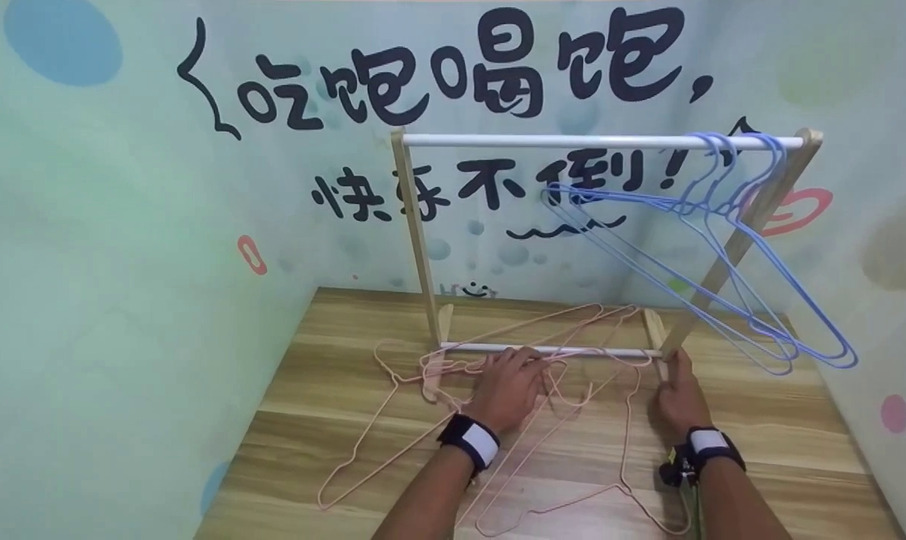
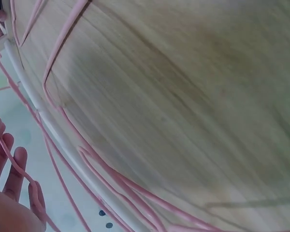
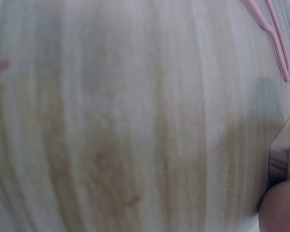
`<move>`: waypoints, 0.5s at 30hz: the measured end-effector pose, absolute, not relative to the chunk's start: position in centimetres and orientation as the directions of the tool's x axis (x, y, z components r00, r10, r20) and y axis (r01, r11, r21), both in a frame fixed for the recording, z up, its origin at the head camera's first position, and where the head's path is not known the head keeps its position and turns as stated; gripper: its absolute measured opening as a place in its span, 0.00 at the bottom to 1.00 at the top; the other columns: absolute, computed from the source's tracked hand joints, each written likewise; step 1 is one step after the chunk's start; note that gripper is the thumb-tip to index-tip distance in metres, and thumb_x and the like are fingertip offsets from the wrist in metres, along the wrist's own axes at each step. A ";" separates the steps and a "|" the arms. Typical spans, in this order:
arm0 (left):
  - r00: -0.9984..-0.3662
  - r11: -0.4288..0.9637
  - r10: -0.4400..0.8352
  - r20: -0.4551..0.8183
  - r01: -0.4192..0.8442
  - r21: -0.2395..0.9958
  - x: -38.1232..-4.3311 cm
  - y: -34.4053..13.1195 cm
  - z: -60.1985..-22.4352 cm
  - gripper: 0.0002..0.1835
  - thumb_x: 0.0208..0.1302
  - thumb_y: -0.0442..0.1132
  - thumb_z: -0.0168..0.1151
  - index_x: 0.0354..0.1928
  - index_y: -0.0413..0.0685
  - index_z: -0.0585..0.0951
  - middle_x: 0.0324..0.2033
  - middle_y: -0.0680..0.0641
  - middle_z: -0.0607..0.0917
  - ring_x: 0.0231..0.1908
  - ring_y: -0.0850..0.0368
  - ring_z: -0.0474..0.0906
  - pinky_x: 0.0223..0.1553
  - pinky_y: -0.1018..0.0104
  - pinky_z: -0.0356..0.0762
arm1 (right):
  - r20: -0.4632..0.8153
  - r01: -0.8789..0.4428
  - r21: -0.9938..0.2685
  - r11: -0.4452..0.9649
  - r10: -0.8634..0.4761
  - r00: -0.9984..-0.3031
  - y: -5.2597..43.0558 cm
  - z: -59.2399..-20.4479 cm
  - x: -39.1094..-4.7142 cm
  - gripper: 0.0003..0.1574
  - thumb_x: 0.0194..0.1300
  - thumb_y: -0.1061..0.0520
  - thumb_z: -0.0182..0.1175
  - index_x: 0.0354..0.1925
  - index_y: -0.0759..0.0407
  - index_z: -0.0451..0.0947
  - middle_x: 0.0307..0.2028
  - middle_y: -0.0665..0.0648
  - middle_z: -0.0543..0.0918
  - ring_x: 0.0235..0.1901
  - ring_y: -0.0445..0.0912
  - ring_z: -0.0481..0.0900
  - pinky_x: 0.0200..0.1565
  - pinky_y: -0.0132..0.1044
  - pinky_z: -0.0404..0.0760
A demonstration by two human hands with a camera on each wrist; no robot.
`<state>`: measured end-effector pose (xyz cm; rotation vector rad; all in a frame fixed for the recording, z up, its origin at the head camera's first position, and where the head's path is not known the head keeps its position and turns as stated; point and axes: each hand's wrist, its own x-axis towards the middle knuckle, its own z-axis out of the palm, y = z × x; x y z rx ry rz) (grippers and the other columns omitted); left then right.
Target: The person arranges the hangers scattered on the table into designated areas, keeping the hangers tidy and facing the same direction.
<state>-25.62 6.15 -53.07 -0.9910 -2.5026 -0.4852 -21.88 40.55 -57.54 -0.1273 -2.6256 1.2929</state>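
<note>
The right hand (image 1: 682, 397) pinches the wooden rack (image 1: 419, 240) by its right foot (image 1: 653, 330), presumably to steady it. The left hand (image 1: 507, 390), fingers bent and slightly apart, holds one wire among the pink hangers (image 1: 397, 382) tangled across the lower rail (image 1: 603, 351) and table (image 1: 295, 435); blue hangers (image 1: 712, 210) hang hooked over the top rail (image 1: 543, 141).

You work in small booth-like nook; whether in home, shop or office, can't be told. Pale printed wall covering (image 1: 333, 255) closes in left, back and right of your wood-grain tabletop (image 1: 288, 439). In front of you: big black Chinese lettering (image 1: 490, 94), little smiley (image 1: 475, 291) below, grey-blue bubbles (image 1: 513, 253); blue spot (image 1: 63, 37) up left
</note>
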 end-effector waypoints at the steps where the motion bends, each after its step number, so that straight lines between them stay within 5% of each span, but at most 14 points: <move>1: -0.657 0.681 0.560 0.504 0.712 0.172 -25.7 5.9 -53.1 0.15 0.81 0.39 0.62 0.62 0.56 0.90 0.56 0.53 0.86 0.56 0.52 0.83 0.52 0.55 0.82 | 0.154 -0.019 -0.787 0.616 0.168 -0.974 40.5 -57.5 -21.9 0.41 0.71 0.75 0.43 0.79 0.75 0.47 0.70 0.90 0.66 0.71 0.80 0.66 0.70 0.71 0.66; 9: -0.635 0.623 0.518 0.573 0.739 0.257 -25.7 3.6 -52.3 0.13 0.76 0.28 0.64 0.55 0.47 0.91 0.51 0.49 0.87 0.50 0.52 0.84 0.53 0.66 0.84 | 0.145 -0.011 -0.773 0.635 0.160 -0.977 40.3 -56.9 -21.7 0.43 0.69 0.75 0.44 0.79 0.76 0.45 0.70 0.90 0.64 0.69 0.80 0.68 0.69 0.71 0.66; 15: -0.658 0.620 0.474 0.585 0.722 0.309 -25.5 1.9 -51.8 0.17 0.73 0.22 0.63 0.55 0.46 0.90 0.50 0.48 0.87 0.50 0.51 0.84 0.55 0.65 0.84 | 0.115 0.006 -0.796 0.606 0.161 -0.980 40.3 -57.1 -21.6 0.43 0.70 0.75 0.43 0.80 0.75 0.45 0.72 0.88 0.63 0.72 0.79 0.65 0.72 0.71 0.63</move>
